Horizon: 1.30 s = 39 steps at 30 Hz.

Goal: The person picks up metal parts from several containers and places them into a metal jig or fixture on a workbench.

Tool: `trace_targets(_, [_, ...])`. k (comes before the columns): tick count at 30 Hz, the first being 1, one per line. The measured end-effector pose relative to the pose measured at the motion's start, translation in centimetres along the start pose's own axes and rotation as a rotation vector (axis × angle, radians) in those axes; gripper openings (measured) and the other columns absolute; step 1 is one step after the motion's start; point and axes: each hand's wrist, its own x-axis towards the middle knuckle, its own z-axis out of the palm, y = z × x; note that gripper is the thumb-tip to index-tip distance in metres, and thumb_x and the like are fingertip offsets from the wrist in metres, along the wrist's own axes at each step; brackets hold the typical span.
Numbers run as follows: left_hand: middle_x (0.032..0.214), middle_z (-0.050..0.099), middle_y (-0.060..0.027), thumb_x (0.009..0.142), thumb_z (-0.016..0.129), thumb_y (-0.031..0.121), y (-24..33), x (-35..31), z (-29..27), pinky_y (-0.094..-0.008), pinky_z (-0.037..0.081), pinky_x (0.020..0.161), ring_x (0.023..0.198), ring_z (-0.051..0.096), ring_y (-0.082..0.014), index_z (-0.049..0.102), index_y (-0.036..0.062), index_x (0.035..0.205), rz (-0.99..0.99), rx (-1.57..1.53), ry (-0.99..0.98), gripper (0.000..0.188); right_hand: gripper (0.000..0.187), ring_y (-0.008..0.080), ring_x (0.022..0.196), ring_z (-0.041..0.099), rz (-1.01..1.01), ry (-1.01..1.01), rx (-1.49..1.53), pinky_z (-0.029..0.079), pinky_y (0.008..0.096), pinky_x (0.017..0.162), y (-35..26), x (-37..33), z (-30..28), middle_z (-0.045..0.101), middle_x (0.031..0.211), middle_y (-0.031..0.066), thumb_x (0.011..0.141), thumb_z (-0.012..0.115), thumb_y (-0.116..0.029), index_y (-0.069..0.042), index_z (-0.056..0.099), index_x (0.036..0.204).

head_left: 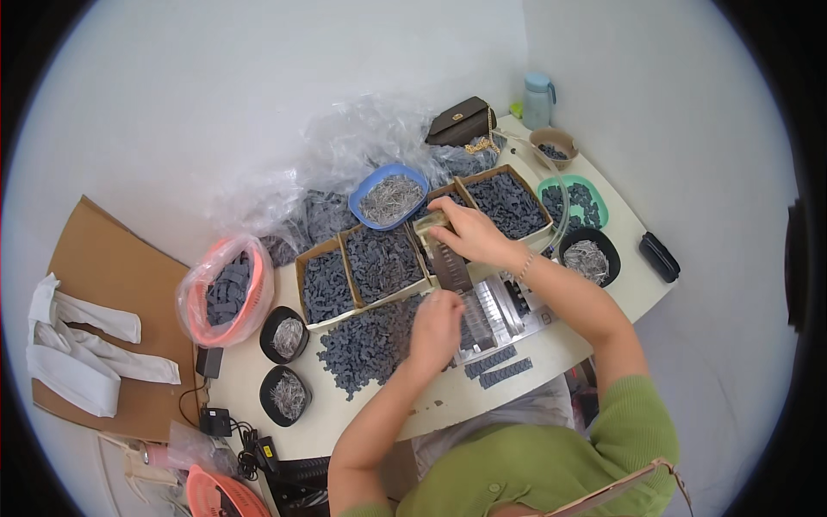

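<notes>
My right hand (472,231) reaches over the divided boxes, its fingers closed on the upper end of a dark slotted plate (451,267) with a yellowish end. Close to the plate's lower end is my left hand (438,323); its fingers are curled together, and what they hold, if anything, is hidden. Just right of it sits a metal jig (495,314) with ribbed rows. Small dark grey plastic pieces (366,345) lie heaped on the table to the left of my left hand. Two assembled grey strips (506,372) rest in front of the jig.
Cardboard boxes (346,267) of grey pieces stand behind the hands. A blue basin (353,207) and black bowls (277,398) hold thin metal pins. A green tray (603,207) sits at right, near a black case (659,257). A lined pink basket (194,319) is at left.
</notes>
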Motion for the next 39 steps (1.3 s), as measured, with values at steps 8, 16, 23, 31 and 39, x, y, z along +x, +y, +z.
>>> trace_targets(8, [0.089, 0.058, -0.0117, 0.088, 0.057, -0.003, -1.9, -3.7, -7.5, -0.0276, 0.046, 0.072, 0.080, 0.058, -0.0220, 0.062, -0.0005, 0.103, -0.090, -0.023, 0.334, 0.016, 0.016, 0.0177, 0.088, 0.059, -0.767, -0.051, -0.356, 0.049, 0.0295, 0.072, -7.8, -12.5, -4.1, 0.064, 0.091, 0.0040, 0.076, 0.063, -0.015, -0.010, 0.062, 0.091])
trace_targets(16, [0.090, 0.055, -0.0101, 0.089, 0.056, -0.003, -1.9, -3.1, -6.4, -0.0284, 0.046, 0.070, 0.077, 0.055, -0.0219, 0.056, -0.0006, 0.090, -0.009, -0.097, 0.267, 0.002, 0.025, 0.0234, 0.097, 0.059, -0.681, -0.235, -0.562, 0.047, 0.0302, 0.087, -9.5, -16.4, -3.1, 0.063, 0.099, 0.0173, 0.078, 0.056, -0.013, 0.000, 0.060, 0.099])
trace_targets(23, [0.089, 0.056, -0.0125, 0.088, 0.056, -0.004, -1.3, -3.9, -6.4, -0.0300, 0.048, 0.069, 0.077, 0.058, -0.0236, 0.058, -0.0013, 0.094, -0.080, -0.078, 0.172, 0.006, 0.023, 0.0206, 0.097, 0.059, -0.690, -0.224, -0.559, 0.049, 0.0284, 0.084, -9.8, -16.1, -3.4, 0.064, 0.100, 0.0128, 0.076, 0.059, -0.012, -0.004, 0.061, 0.097])
trace_targets(31, [0.087, 0.060, -0.0115, 0.083, 0.063, -0.004, -1.5, -5.0, -4.0, -0.0312, 0.049, 0.069, 0.077, 0.060, -0.0225, 0.059, 0.0008, 0.101, -0.150, -0.149, 0.104, 0.020, 0.023, 0.0224, 0.086, 0.058, -0.491, -0.058, -0.357, 0.047, 0.0344, 0.076, -6.6, -8.6, -4.8, 0.063, 0.094, 0.0060, 0.076, 0.062, -0.012, -0.009, 0.061, 0.099])
trace_targets(39, [0.084, 0.060, -0.0122, 0.077, 0.065, -0.003, -0.8, -1.3, -1.5, -0.0384, 0.047, 0.070, 0.078, 0.057, -0.0297, 0.061, 0.0020, 0.093, 0.158, 0.036, 0.057, 0.018, 0.038, 0.0336, 0.097, 0.057, 0.027, -0.010, 0.037, 0.045, 0.0433, 0.088, -0.7, -1.0, -0.5, 0.059, 0.108, 0.0138, 0.088, 0.060, -0.014, -0.004, 0.050, 0.124])
